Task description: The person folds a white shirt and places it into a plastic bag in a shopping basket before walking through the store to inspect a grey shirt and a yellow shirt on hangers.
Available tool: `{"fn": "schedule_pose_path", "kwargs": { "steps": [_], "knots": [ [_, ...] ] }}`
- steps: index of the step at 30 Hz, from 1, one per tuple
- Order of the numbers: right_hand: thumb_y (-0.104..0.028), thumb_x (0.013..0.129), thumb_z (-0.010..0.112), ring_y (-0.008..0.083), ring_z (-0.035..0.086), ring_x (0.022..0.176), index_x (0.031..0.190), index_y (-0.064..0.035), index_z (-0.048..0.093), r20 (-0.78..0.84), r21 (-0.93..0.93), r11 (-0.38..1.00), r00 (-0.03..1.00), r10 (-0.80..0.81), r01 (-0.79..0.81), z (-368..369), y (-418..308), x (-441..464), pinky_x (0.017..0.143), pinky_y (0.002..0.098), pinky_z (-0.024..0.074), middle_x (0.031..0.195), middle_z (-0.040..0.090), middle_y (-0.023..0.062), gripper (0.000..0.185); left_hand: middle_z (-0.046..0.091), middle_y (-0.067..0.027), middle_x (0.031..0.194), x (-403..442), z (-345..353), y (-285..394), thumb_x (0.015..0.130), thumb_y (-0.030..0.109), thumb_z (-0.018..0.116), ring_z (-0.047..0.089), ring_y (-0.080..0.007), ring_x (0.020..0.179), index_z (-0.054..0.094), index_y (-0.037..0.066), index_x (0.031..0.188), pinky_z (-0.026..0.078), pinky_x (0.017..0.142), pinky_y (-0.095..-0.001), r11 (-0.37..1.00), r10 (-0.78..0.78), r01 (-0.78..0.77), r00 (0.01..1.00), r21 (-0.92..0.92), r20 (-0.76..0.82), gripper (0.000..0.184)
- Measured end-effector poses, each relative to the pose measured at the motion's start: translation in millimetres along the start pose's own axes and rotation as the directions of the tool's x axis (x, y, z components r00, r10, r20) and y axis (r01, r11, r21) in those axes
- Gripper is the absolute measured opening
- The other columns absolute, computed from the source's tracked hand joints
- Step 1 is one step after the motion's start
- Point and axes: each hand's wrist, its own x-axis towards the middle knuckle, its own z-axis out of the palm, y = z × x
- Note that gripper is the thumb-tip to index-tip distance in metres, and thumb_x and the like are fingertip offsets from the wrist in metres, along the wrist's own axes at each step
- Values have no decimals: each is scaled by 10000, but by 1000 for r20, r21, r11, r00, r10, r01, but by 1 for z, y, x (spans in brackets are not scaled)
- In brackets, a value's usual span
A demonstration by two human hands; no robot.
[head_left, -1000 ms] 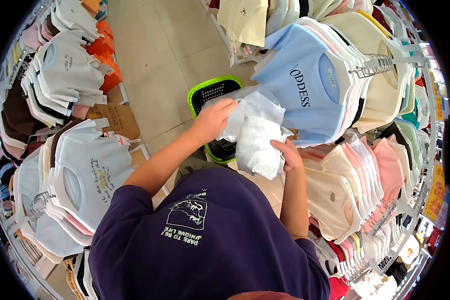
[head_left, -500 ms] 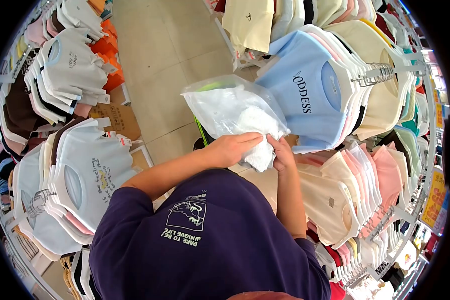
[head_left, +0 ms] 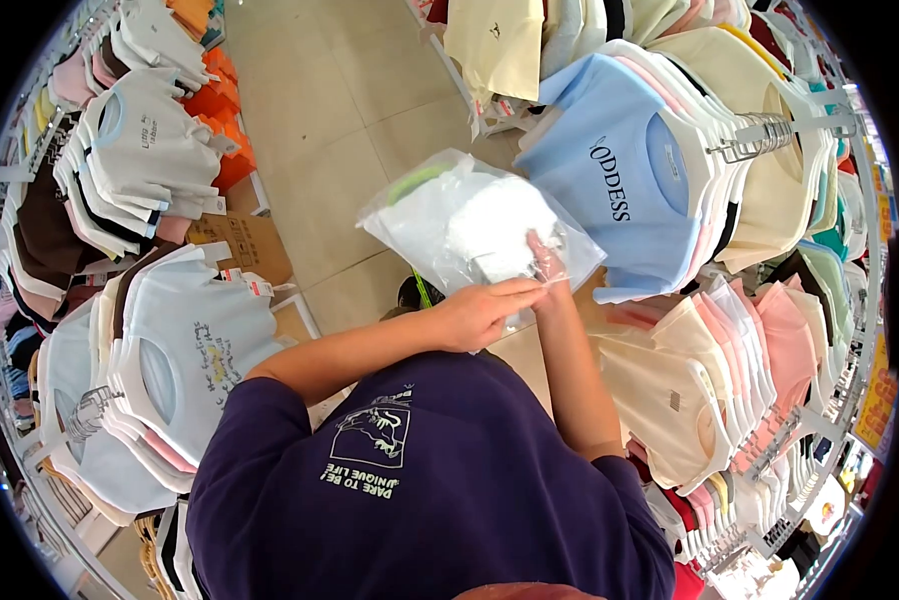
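To the far left of the bag hang the grey shirts [head_left: 210, 345], with a box [head_left: 232, 240] showing behind them and orange packs [head_left: 222, 140] above it, nearer the aisle. Just under the bag's lower left edge I catch a strip of basket [head_left: 424, 290], bright green; the bag hides most of whatever else is there.

The bag [head_left: 432, 225] itself, clear plastic, is up off the floor [head_left: 320, 190], in the person's hands. The left hand [head_left: 480, 314] is closed at its mouth, fingers together and nearly straight, apparently pinching the plastic so it won't slide off. The white bundle [head_left: 500, 222] sits inside the bag, toward its right half. The right hand [head_left: 549, 262] reaches in through the mouth against the bundle, fingers a little parted, probably to steady it; through the plastic I can't tell whether it grips.

Right of the bag, the blue shirt [head_left: 620, 180] hangs close enough to crowd it. Below that are cream shirts [head_left: 660, 385], then pink shirts [head_left: 785, 335].
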Motion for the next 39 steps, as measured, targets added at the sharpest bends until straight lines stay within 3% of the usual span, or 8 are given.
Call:
{"fn": "schedule_pose_path", "kwargs": {
  "steps": [5, 9, 12, 19, 23, 29, 33, 39],
  "knots": [
    [-270, 944, 738, 274, 612, 1189, 1485, 62, 424, -32, -342, 931, 988, -148, 128, -4, 29, 35, 1002, 388, 515, 1343, 614, 159, 708, 498, -149, 1525, 11, 8, 13, 847, -98, 499, 617, -355, 1197, 461, 84, 1532, 534, 946, -391, 993, 117, -117, 993, -23, -9, 709],
    [-315, 988, 677, 253, 558, 1261, 1580, 11, 267, -263, -551, 833, 958, -113, -53, -11, 32, 40, 1060, 408, 456, 1374, 604, 132, 790, 480, -165, 1537, 13, 3, 21, 876, -82, 508, 628, -277, 1115, 439, 100, 1561, 514, 926, -329, 982, -88, 91, 996, -165, 23, 713],
    [-346, 985, 679, 250, 522, 1327, 1586, -62, 304, -91, -451, 891, 991, -94, 43, -59, 43, 33, 1068, 387, 453, 1465, 549, 131, 763, 477, -158, 1535, 2, 13, -24, 870, -81, 530, 619, -196, 968, 428, 94, 1564, 514, 834, -300, 971, -198, 182, 976, -156, -94, 724],
    [-257, 935, 729, 380, 557, 1299, 1273, -83, 686, 20, -976, 200, 944, -329, 90, -119, 46, -36, 1077, 449, 439, 1432, 558, 263, 383, 476, -162, 1505, -25, 34, -113, 832, -117, 541, 584, -163, 870, 453, 39, 1528, 506, 757, -284, 940, -334, 314, 927, -133, -168, 718],
    [-296, 854, 818, 471, 565, 1231, 1107, -85, 752, 122, -988, -152, 535, -836, -12, -142, 68, -56, 1110, 468, 391, 1475, 456, 322, 337, 479, -152, 1504, -33, 61, -124, 840, -109, 531, 608, -185, 931, 439, 16, 1532, 511, 762, -284, 936, -346, 328, 925, -128, -156, 709],
    [-350, 823, 802, 436, 539, 1267, 1188, -160, 737, 56, -918, -337, 770, -636, -211, -169, 55, -32, 1014, 517, 465, 1347, 605, 250, 417, 479, -160, 1511, -25, 80, -106, 838, -106, 538, 579, -168, 825, 440, 28, 1536, 509, 712, -277, 940, -341, 331, 929, -83, -147, 718],
    [-333, 781, 815, 394, 556, 1211, 1371, -170, 626, -10, -819, -415, 733, -680, -396, -123, 22, -27, 979, 502, 477, 1234, 652, 190, 640, 493, -162, 1506, -24, 70, -116, 813, -97, 555, 579, -174, 794, 449, 22, 1526, 517, 716, -284, 928, -371, 369, 888, -60, -272, 730],
    [-272, 777, 799, 410, 550, 1268, 1427, -41, 559, 56, -976, -207, 858, -510, -60, -190, 18, 52, 1036, 466, 478, 1345, 609, 212, 730, 490, -183, 1504, -21, 74, -128, 802, -92, 564, 630, -215, 811, 455, 4, 1507, 541, 744, -309, 877, -447, 481, 806, -12, -388, 720]
  ]
}}
